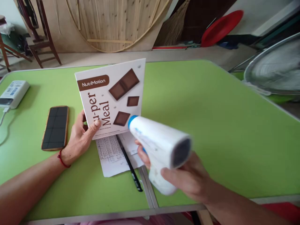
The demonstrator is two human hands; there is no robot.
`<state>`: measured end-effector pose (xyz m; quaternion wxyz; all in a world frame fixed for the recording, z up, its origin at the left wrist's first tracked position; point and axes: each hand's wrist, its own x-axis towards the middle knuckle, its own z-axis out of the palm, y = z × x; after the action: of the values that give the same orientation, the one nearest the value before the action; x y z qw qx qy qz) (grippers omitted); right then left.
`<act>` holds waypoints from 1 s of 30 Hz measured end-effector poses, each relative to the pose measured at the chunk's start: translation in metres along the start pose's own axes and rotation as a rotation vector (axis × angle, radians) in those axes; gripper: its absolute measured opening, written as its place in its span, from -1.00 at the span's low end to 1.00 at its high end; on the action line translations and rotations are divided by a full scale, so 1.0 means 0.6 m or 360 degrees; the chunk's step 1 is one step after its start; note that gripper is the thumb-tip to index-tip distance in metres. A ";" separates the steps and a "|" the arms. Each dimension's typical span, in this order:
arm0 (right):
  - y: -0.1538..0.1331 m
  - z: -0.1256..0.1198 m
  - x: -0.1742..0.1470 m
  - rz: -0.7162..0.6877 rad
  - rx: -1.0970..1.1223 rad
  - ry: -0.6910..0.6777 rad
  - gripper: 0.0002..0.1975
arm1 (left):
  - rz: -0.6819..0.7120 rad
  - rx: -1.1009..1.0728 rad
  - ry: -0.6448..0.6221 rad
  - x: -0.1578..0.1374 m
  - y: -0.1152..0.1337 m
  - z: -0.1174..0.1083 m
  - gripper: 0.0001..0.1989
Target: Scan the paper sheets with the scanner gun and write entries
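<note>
My left hand (79, 136) grips the lower left corner of a white NutriMotion food box (105, 70), thumb on its front. The box is tilted upright above the table, its printed face with brown chocolate pieces toward me. My right hand (192, 179) is wrapped round the handle of a white infrared thermometer (159, 140), shaped like a pistol. Its blue-ringed tip points at the lower right of the box, and its dark rear screen faces me. Whether tip and box touch, I cannot tell. Beneath the box lie handwritten papers (110, 162) and a black pen (128, 162).
On the green table (222, 125) a phone (55, 128) lies left of my left hand. A white power bank (14, 93) with a cable sits at the far left. Beyond the table are a wooden chair (43, 47), a red basin (221, 28) and a fan (276, 65).
</note>
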<state>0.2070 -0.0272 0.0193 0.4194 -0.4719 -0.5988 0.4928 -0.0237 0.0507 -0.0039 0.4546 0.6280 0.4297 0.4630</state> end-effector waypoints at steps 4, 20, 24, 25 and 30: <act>0.012 0.032 0.009 0.0151 0.0405 -0.0183 -0.87 | 0.0096 -0.0004 -0.0107 0.006 0.005 0.001 -0.59; 0.024 0.043 0.025 0.0147 0.0255 -0.0128 -0.78 | 0.0239 0.0137 -0.0112 0.010 -0.002 0.001 -0.59; 0.025 0.043 0.025 0.0120 0.0242 -0.0117 -0.77 | 0.0255 0.0150 -0.0125 0.009 -0.002 0.001 -0.58; 0.026 0.043 0.025 0.0116 0.0238 -0.0105 -0.77 | 0.0254 0.0151 -0.0127 0.009 -0.002 0.001 -0.58; 0.032 0.043 0.022 0.0142 0.0283 -0.0087 -0.77 | 0.0234 0.0124 -0.0154 0.008 -0.001 0.001 -0.59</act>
<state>0.1825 -0.0179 -0.0031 0.4206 -0.4454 -0.5423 0.5750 -0.0224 0.0555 -0.0034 0.4149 0.6967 0.3775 0.4471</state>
